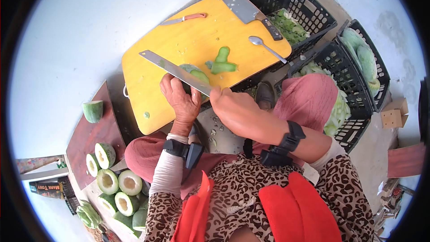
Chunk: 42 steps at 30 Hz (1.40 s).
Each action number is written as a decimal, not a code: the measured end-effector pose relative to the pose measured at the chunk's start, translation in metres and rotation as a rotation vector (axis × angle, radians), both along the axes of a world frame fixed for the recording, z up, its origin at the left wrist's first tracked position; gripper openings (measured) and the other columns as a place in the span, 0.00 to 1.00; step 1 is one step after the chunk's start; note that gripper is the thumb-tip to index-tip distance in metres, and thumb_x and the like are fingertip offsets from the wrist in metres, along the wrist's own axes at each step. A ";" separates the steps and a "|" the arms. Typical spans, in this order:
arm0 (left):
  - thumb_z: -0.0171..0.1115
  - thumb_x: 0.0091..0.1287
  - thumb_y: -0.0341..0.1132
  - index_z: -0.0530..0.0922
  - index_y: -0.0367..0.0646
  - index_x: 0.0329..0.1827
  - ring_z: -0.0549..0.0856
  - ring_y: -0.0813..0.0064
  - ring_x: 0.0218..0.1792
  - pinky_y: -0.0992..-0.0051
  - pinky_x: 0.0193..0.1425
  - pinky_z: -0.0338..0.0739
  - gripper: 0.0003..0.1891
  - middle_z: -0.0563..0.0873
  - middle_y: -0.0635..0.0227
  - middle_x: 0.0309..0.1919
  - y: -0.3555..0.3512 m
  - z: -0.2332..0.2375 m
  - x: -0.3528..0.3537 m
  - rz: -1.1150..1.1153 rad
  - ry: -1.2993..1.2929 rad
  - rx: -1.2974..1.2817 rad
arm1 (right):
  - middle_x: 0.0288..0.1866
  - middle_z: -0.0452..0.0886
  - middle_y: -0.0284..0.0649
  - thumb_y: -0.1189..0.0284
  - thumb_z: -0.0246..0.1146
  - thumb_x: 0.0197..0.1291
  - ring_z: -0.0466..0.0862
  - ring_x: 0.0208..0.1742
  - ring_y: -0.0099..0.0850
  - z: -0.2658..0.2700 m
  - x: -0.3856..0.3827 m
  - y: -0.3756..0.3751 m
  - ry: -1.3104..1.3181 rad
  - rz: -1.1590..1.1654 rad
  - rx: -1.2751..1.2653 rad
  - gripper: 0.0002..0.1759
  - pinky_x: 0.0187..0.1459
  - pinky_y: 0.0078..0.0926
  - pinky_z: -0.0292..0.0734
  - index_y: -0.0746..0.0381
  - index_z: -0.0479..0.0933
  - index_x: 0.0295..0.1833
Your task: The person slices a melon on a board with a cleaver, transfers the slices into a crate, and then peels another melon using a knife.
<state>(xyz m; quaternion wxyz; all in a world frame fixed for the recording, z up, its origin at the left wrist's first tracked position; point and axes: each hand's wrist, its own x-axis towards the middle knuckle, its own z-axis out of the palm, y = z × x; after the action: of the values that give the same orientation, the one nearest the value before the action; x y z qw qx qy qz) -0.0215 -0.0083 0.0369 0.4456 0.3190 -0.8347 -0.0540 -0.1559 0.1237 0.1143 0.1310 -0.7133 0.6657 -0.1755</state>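
My right hand (pixel 230 110) is closed around the handle end of a long-bladed knife (pixel 169 67), its blade lying across a green winter melon piece (pixel 188 67) on the yellow cutting board (pixel 150 85). My left hand (pixel 181 96) grips the near side of that melon piece, fingers curled against it and partly hidden by the blade. Just beyond the melon lie strips of green peel (pixel 224 67). Farther up the board rest a cleaver (pixel 244 9), a small orange-handled knife (pixel 194 16) and a spoon (pixel 268 49).
Black crates (pixel 320 13) stand right of the board, holding green peelings (pixel 289 27), pale trimmings (pixel 338 114) and melons (pixel 366 60). Left, a brown board (pixel 87 152) carries a melon chunk (pixel 92 111), with several cut melons (pixel 127 204) nearby. A cardboard box (pixel 394 113) sits far right.
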 end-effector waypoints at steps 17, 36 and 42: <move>0.65 0.59 0.38 0.71 0.35 0.45 0.71 0.46 0.55 0.52 0.61 0.64 0.18 0.74 0.47 0.53 0.000 -0.005 0.003 -0.053 0.002 -0.008 | 0.30 0.81 0.54 0.75 0.59 0.56 0.86 0.26 0.45 -0.015 0.012 -0.020 0.007 -0.090 -0.098 0.20 0.23 0.37 0.82 0.80 0.69 0.49; 0.66 0.61 0.40 0.73 0.39 0.49 0.72 0.50 0.54 0.54 0.61 0.65 0.19 0.76 0.52 0.52 0.003 -0.004 0.002 -0.065 0.017 -0.042 | 0.29 0.81 0.55 0.75 0.61 0.57 0.86 0.29 0.48 -0.020 0.014 -0.016 -0.041 -0.143 -0.085 0.12 0.27 0.39 0.82 0.73 0.69 0.40; 0.66 0.61 0.38 0.73 0.38 0.49 0.73 0.50 0.54 0.54 0.61 0.66 0.18 0.77 0.52 0.53 0.003 -0.004 0.004 -0.052 0.019 -0.042 | 0.32 0.83 0.56 0.71 0.61 0.59 0.87 0.32 0.49 -0.018 0.012 -0.039 -0.230 -0.134 -0.047 0.16 0.29 0.41 0.82 0.75 0.70 0.43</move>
<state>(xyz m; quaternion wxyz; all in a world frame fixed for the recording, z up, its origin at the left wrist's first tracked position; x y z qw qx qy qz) -0.0174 -0.0056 0.0333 0.4586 0.2874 -0.8393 -0.0511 -0.1440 0.0851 0.0961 0.1776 -0.6454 0.6881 -0.2801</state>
